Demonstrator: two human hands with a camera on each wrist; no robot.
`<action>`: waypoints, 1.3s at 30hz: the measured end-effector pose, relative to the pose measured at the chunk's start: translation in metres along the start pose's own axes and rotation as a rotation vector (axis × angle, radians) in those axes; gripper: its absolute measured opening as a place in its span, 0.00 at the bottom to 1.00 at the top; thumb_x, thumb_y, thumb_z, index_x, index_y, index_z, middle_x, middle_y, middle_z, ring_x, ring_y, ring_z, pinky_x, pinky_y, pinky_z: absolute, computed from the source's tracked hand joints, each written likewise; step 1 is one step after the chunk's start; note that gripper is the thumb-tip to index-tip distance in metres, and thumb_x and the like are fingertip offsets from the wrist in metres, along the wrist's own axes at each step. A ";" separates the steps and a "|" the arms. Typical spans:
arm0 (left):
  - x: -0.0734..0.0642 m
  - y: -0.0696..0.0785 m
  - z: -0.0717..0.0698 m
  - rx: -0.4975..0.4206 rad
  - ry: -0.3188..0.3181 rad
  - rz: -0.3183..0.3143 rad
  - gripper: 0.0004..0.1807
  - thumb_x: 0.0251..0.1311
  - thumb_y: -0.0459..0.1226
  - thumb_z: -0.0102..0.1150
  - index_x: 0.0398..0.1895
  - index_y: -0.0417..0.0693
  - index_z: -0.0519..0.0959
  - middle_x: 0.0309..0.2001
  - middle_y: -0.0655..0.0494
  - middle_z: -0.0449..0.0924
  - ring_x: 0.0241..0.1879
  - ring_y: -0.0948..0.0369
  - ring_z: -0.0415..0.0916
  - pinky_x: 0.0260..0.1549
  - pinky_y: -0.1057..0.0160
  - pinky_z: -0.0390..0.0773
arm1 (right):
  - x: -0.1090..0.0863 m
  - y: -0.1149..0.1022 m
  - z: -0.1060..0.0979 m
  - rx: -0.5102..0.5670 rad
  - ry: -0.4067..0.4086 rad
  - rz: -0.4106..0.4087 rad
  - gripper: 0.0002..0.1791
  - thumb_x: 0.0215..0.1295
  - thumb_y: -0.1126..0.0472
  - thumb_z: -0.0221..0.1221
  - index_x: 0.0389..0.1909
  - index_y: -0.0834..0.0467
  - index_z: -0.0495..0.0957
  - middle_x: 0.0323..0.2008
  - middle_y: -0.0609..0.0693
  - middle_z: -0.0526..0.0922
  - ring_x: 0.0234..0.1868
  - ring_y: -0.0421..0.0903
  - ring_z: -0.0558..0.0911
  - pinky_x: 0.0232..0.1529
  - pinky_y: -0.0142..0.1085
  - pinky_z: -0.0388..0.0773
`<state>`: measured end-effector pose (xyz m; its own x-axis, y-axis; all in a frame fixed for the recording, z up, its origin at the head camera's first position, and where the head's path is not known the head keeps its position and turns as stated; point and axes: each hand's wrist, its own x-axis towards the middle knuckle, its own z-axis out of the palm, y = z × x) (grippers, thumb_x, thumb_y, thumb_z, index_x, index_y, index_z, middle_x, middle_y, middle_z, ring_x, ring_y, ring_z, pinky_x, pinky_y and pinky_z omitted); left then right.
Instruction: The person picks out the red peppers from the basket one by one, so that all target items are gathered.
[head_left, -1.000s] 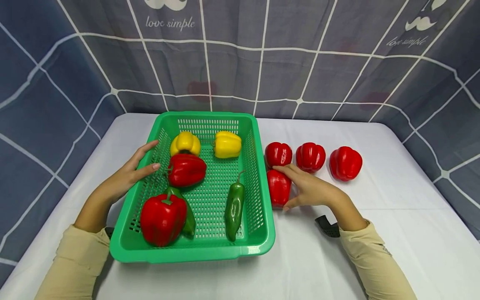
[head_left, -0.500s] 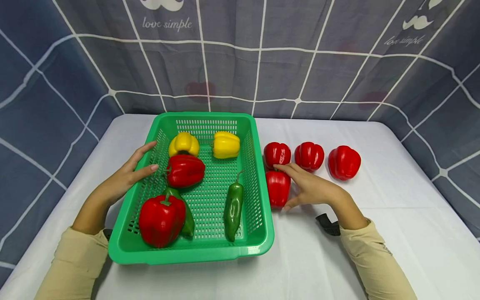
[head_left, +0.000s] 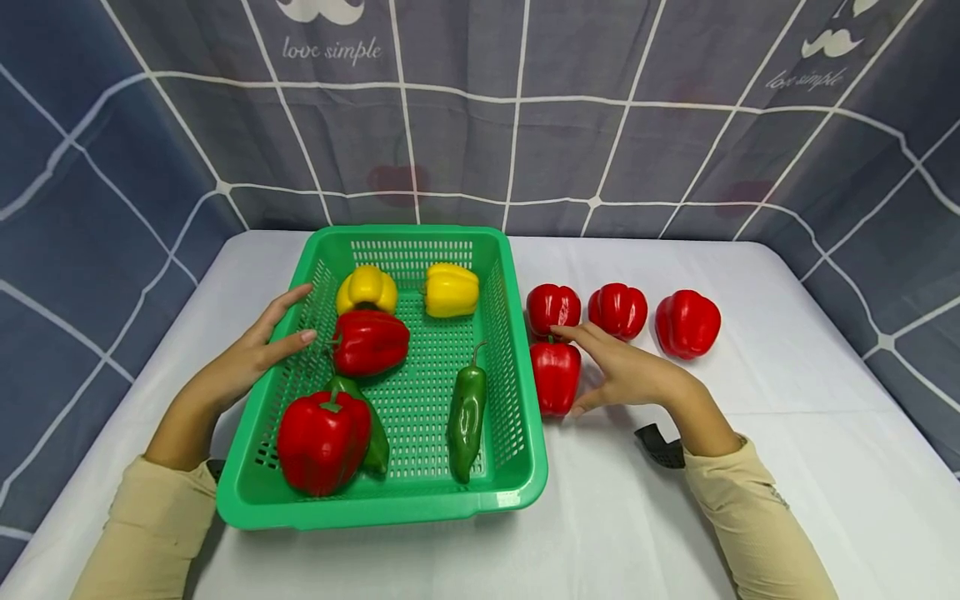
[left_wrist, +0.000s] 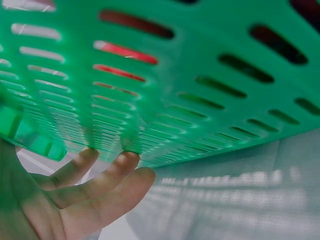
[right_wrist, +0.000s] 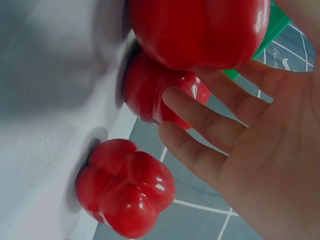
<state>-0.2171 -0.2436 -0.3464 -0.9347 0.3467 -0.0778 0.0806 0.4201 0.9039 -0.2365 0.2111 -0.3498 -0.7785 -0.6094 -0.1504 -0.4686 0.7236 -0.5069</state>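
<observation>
My left hand (head_left: 247,354) lies along the left side of the green plastic basket (head_left: 382,515), thumb and a finger reaching over the rim. In the left wrist view, several fingertips rest at the outer slotted wall. Right of the basket, my right hand (head_left: 626,371) spreads loosely beside a red bell pepper (head_left: 555,379), index finger near its stem end and thumb by its lower right. The right wrist view shows extended fingers (right_wrist: 210,120) with the palm facing that pepper. Inside the basket are two red bell peppers (head_left: 322,446), two yellow bell peppers (head_left: 452,292) and long green peppers (head_left: 468,421).
Behind the right hand stand three more red bell peppers (head_left: 687,325) in a row on the white tablecloth (head_left: 795,450). A grey checked curtain (head_left: 465,142) closes off the back and sides. A black strap piece (head_left: 660,447) shows under the right wrist.
My right hand has shifted slightly right, its thumb drawing a little away from the red bell pepper. The left hand stays at the basket. The whole head view has moved slightly.
</observation>
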 end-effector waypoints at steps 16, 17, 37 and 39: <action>0.001 0.000 0.002 -0.022 0.002 0.017 0.36 0.67 0.40 0.42 0.72 0.61 0.36 0.72 0.47 0.28 0.67 0.42 0.38 0.55 0.52 0.68 | -0.005 -0.005 -0.007 0.010 0.010 0.040 0.56 0.36 0.50 0.74 0.68 0.51 0.54 0.57 0.50 0.64 0.59 0.50 0.65 0.51 0.49 0.74; 0.001 0.000 0.002 -0.021 0.005 0.018 0.36 0.67 0.40 0.42 0.72 0.61 0.36 0.72 0.47 0.28 0.67 0.42 0.38 0.55 0.52 0.68 | -0.005 -0.006 -0.007 0.005 0.011 0.038 0.56 0.36 0.49 0.74 0.68 0.52 0.54 0.56 0.50 0.64 0.59 0.50 0.65 0.51 0.49 0.74; -0.003 -0.002 0.001 -0.006 0.000 0.011 0.36 0.67 0.41 0.42 0.72 0.59 0.36 0.71 0.44 0.29 0.65 0.42 0.42 0.46 0.65 0.72 | -0.013 -0.005 -0.010 0.048 0.070 0.007 0.54 0.40 0.49 0.72 0.68 0.53 0.53 0.58 0.54 0.62 0.61 0.54 0.63 0.54 0.52 0.71; -0.002 -0.002 0.001 -0.008 -0.001 0.015 0.36 0.67 0.42 0.42 0.72 0.59 0.36 0.71 0.44 0.31 0.64 0.42 0.45 0.43 0.69 0.73 | -0.013 -0.005 -0.012 0.052 0.089 0.004 0.53 0.42 0.48 0.70 0.68 0.53 0.53 0.58 0.54 0.62 0.61 0.54 0.63 0.53 0.53 0.71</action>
<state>-0.2153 -0.2439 -0.3486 -0.9331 0.3538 -0.0644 0.0920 0.4079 0.9084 -0.2290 0.2193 -0.3355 -0.8151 -0.5741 -0.0775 -0.4451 0.7064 -0.5504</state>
